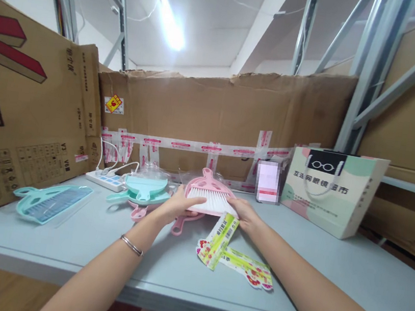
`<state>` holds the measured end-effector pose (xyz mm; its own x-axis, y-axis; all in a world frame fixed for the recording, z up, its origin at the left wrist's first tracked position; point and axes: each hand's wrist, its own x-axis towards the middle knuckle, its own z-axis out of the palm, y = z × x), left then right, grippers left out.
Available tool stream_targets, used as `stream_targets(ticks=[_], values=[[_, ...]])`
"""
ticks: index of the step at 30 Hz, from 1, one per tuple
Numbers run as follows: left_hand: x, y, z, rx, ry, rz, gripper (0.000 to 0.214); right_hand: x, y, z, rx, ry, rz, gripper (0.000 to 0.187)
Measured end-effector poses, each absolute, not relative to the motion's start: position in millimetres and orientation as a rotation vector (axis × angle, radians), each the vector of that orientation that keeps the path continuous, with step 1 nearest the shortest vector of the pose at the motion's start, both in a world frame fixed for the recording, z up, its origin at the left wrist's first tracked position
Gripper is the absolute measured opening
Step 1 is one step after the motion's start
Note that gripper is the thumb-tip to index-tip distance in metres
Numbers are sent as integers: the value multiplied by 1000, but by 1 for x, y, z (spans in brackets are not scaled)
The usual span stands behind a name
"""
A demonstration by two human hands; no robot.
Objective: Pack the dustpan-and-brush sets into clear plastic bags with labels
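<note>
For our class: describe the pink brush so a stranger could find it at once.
Start at the grey table before the long cardboard panel. Near its middle, left hand and right hand hold the pink brush between them. Its white bristles set it apart from the blue-bristled, mint-green brush at far left.

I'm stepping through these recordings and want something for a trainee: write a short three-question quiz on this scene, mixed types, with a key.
1. Multiple choice: the pink brush-and-pan set held by the left grip and the right grip has bristles that are:
A) blue
B) white
C) black

2. True or false: a bracelet circles the right forearm.

3. Fill in: the front of the paper bag bears a drawing of a pair of ____.

Key:
1. B.
2. False; the bracelet is on the left forearm.
3. Glasses.
</note>
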<state>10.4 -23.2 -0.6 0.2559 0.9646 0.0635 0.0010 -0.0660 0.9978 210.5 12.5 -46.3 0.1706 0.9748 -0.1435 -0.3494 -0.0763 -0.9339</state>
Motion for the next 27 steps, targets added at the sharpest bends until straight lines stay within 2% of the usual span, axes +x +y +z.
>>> stream_targets(ticks=[3,5,7,9,10,11,16,19,24,27], values=[[11,-23,-2,1340,1097,1034,86,210,15,-48,-1113,-712,1236,8],[7,-20,1,1441,1218,1018,85,211,17,-50,-1108,-680,1201,10],[1,-20,7,1711,1411,1078,64,212,20,-51,-1096,-655,1176,11],[0,-24,14,2056,1588,1209,31,212,20,-51,-1082,-641,1160,11],[2,-29,16,2210,1624,1248,24,211,20,-50,-1077,-637,1154,11],[6,-34,17,2333,1611,1226,26,210,18,-49,-1074,-632,1149,11],[34,-70,6,2754,1080,466,38,205,10,-43,-1070,-576,1113,10],[38,-80,0,2888,977,153,51,206,7,-39,-1070,-523,1110,8],[35,-77,4,2908,1038,18,22,208,6,-34,-1046,-449,1100,6],[38,-80,6,2968,1079,54,22,205,0,-27,-1016,-429,1105,7]])
